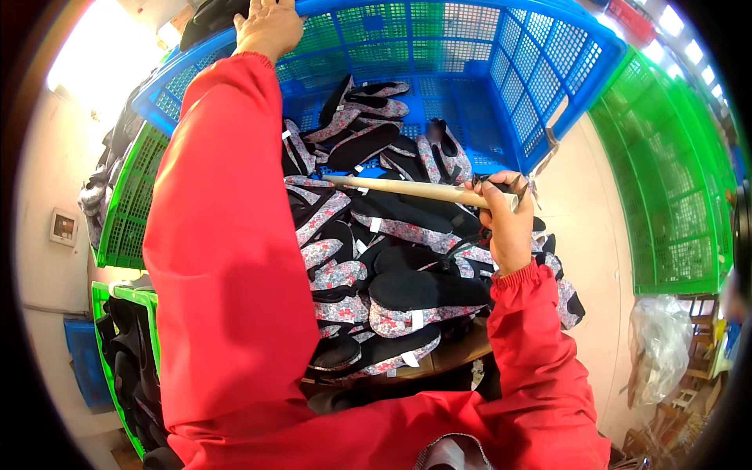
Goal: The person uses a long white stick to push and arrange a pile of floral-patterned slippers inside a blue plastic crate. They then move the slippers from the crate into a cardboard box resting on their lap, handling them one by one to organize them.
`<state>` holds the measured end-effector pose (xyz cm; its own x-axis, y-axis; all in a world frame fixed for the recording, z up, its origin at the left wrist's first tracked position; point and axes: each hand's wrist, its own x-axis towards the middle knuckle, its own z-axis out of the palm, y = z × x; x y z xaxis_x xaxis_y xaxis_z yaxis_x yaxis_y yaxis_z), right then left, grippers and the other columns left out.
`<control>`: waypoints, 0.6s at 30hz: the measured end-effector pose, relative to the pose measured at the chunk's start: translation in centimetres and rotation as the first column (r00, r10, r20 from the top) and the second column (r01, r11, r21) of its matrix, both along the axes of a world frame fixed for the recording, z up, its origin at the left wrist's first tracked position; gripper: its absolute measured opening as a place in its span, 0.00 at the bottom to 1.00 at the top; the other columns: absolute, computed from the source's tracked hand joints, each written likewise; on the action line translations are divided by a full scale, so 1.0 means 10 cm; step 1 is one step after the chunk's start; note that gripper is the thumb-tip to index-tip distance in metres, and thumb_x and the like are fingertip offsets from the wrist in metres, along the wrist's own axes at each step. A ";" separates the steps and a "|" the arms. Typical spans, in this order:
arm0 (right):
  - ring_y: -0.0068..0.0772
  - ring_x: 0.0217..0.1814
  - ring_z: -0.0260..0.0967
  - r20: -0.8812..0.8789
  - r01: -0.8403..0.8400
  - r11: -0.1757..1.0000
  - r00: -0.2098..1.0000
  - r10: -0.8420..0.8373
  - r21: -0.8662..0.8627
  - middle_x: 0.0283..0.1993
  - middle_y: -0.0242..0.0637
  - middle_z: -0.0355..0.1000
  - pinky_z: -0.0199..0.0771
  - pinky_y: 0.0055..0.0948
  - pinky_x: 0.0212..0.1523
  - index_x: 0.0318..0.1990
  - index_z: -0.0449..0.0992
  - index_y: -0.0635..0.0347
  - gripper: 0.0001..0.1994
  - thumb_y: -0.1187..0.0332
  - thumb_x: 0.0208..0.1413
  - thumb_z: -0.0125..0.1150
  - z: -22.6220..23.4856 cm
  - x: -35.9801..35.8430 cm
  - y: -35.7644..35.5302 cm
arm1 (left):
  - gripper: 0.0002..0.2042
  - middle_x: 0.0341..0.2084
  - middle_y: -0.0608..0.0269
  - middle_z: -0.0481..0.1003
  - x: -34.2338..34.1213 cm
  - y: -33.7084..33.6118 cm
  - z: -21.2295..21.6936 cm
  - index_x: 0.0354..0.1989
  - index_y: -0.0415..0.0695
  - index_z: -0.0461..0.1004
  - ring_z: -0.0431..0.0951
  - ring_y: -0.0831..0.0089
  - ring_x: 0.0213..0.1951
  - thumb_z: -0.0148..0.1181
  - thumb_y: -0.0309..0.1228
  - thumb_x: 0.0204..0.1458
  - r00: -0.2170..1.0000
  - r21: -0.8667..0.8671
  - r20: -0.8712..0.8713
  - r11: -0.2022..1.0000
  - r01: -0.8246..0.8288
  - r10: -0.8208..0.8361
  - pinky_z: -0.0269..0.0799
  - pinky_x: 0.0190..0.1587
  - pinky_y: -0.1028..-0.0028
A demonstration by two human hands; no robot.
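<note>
Red sleeves [227, 227] are looming, right hand [511, 227] gripping a stick [423, 190] — probably light, stiff — by its thick end; left hand [270, 31] grip unclear.

Footwear workshop or factory floor, judging by contents. Cloth shoes [427, 294], numerous, alike: floral sides, black soles, white tags [417, 319]; heaped loose. Blue crate [462, 98], one, large, plastic mesh, holding more of the same shoes. Tall green crate [674, 172], at right; green mesh crate [133, 211], at left; lower green crate [101, 313], containing dark items [125, 345]. Clear plastic bag [662, 341], one, crumpled. Pale wall [51, 157] bearing a small square fitting [63, 227].
</note>
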<state>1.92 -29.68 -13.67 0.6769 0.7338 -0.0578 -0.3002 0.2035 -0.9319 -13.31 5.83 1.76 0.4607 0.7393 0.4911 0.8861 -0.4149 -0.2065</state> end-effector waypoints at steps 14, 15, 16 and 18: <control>0.30 0.33 0.74 -0.049 0.208 0.900 0.977 -0.205 0.383 0.34 0.41 0.72 0.59 0.15 0.21 0.43 0.64 0.58 0.11 0.77 0.54 0.57 0.28 0.20 -0.23 | 0.10 0.32 0.56 0.72 0.51 -1.70 -2.22 0.35 0.41 0.70 0.72 0.52 0.42 0.62 0.23 0.44 0.526 -0.069 0.588 0.609 0.790 -0.615 0.66 0.46 0.59; 0.30 0.33 0.73 0.023 0.188 0.886 0.976 -0.218 0.424 0.34 0.41 0.72 0.59 0.14 0.22 0.42 0.64 0.57 0.11 0.77 0.54 0.57 0.24 0.25 -0.23 | 0.12 0.32 0.55 0.70 0.68 -1.62 -2.24 0.37 0.43 0.69 0.71 0.51 0.41 0.61 0.24 0.42 0.500 -0.027 0.591 0.604 0.796 -0.633 0.65 0.49 0.56; 0.29 0.33 0.72 0.072 0.176 0.871 0.970 -0.234 0.460 0.34 0.41 0.72 0.58 0.14 0.22 0.42 0.64 0.57 0.11 0.78 0.53 0.57 0.21 0.24 -0.18 | 0.12 0.32 0.55 0.70 0.81 -1.51 -2.23 0.37 0.43 0.69 0.71 0.51 0.42 0.61 0.24 0.43 0.504 0.017 0.577 0.626 0.779 -0.643 0.65 0.51 0.56; 0.28 0.35 0.72 0.163 0.157 0.881 0.954 -0.252 0.445 0.35 0.41 0.71 0.63 0.16 0.25 0.41 0.63 0.58 0.12 0.79 0.52 0.58 0.12 0.23 -0.01 | 0.13 0.35 0.54 0.71 1.04 -1.30 -2.23 0.39 0.42 0.68 0.71 0.50 0.43 0.61 0.25 0.44 0.499 0.086 0.584 0.659 0.747 -0.641 0.64 0.55 0.55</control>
<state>4.17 -29.82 -12.47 0.7756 0.4992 0.3863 -0.0158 0.6272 -0.7787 -2.91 -7.18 -20.58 0.5658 0.3854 0.7290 0.2227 -0.9226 0.3149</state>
